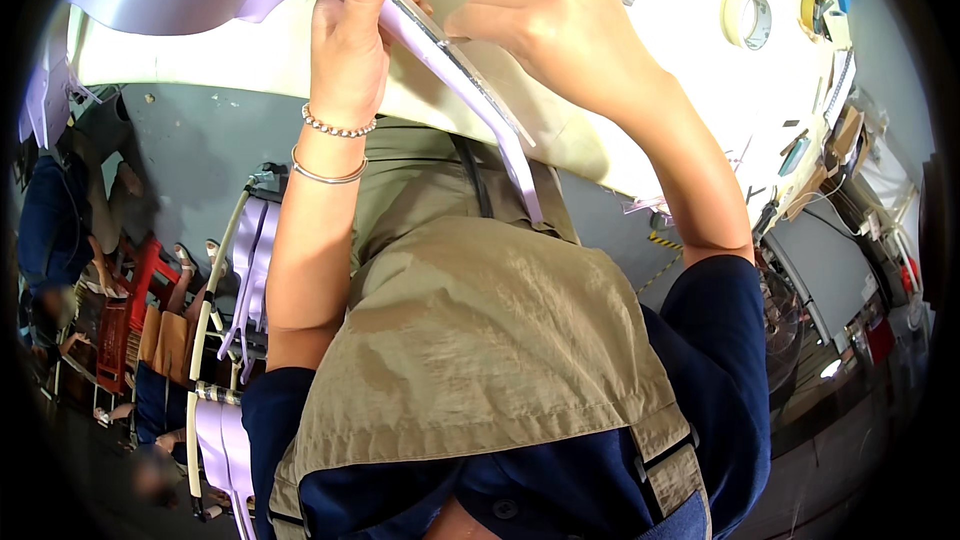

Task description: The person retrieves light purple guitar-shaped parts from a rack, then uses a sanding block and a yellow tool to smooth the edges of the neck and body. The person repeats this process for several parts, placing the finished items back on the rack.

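Two hands are working right at the near edge of a white table, close together. Left hand is wrapped around a lilac strip, thumb pressing on top, two bracelets on the wrist. That strip runs diagonally off the table edge over the khaki apron. Right hand pinches it just beside the left. Tape roll sits farther right.

Workshop: worktable, tape roll, rack of lilac strips.
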Motion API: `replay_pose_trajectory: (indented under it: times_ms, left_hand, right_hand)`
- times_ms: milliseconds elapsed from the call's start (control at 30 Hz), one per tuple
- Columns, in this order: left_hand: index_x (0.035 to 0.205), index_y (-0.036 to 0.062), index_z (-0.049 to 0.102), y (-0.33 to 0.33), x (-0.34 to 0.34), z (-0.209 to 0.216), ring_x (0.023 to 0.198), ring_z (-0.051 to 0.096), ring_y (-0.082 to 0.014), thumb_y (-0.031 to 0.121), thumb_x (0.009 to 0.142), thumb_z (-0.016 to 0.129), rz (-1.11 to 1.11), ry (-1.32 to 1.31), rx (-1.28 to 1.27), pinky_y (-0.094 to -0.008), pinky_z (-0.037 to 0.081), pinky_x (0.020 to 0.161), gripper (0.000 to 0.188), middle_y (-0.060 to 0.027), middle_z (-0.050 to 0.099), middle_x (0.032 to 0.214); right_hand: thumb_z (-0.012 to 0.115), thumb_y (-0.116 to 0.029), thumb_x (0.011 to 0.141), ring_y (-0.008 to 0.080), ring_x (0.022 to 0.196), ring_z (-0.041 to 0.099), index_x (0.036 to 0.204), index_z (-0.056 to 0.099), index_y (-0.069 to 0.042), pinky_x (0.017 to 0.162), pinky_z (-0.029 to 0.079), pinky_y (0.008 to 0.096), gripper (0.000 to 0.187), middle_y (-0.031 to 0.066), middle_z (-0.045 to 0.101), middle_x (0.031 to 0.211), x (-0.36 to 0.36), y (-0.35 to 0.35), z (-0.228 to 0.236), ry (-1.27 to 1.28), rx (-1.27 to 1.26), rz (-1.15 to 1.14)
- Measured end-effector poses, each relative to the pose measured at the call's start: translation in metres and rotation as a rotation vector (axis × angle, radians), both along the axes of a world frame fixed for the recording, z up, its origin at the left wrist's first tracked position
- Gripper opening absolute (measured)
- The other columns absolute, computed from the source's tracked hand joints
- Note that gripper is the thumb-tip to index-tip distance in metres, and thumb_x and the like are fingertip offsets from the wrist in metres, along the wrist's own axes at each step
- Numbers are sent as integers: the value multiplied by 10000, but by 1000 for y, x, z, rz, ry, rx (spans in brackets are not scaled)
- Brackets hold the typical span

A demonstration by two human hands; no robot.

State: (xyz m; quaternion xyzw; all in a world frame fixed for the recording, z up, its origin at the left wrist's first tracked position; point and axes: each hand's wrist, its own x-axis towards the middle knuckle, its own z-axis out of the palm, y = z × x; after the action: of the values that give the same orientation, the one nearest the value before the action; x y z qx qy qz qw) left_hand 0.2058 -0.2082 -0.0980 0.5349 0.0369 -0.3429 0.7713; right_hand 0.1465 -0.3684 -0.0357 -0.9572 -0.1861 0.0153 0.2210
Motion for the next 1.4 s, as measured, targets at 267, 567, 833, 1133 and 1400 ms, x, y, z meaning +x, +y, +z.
replay_pose_trajectory:
  times_ms: [267, 567, 833, 1133, 1400]
  left_hand:
    - [845, 66, 457, -2, -1, 3, 772, 440, -140, 372, 857, 537, 27, 19, 23, -308, 420, 731, 316, -42, 454, 812]
    - [833, 52, 466, 0, 0, 2, 781, 444, -139, 369, 857, 540, 7, 10, 16, -310, 421, 734, 326, -45, 469, 814]
    - [857, 71, 473, 1, 0, -1, 793, 449, -144, 348, 855, 552, 25, 23, -6, -316, 423, 739, 288, -45, 482, 827]
    - [874, 63, 484, 2, 1, -3, 796, 456, -146, 329, 857, 558, 32, 30, -28, -322, 430, 746, 276, -50, 488, 831]
    - [920, 43, 487, 3, 0, -2, 791, 489, -151, 342, 874, 541, -8, 15, -20, -320, 446, 738, 307, -65, 508, 860]
  right_hand:
    - [588, -97, 629, 167, 578, 516, 766, 653, -143, 487, 416, 296, 159, -26, 540, 609, -20, -8, -2, 58, 19, 60]
    - [585, -107, 635, 147, 561, 505, 755, 625, -147, 486, 418, 278, 133, -40, 556, 636, -31, 2, 3, 9, -66, -6]
    - [585, -109, 626, 141, 577, 503, 772, 622, -142, 508, 413, 269, 154, -46, 557, 660, -56, -7, 0, 107, -59, 24]
    - [581, -97, 626, 152, 595, 515, 780, 629, -136, 521, 425, 284, 165, -42, 558, 655, -75, -7, 1, 141, -91, 34]
    - [731, -145, 722, 138, 803, 585, 1163, 564, -73, 741, 482, 273, 477, 41, 608, 1057, -100, 7, -24, 787, 907, -633]
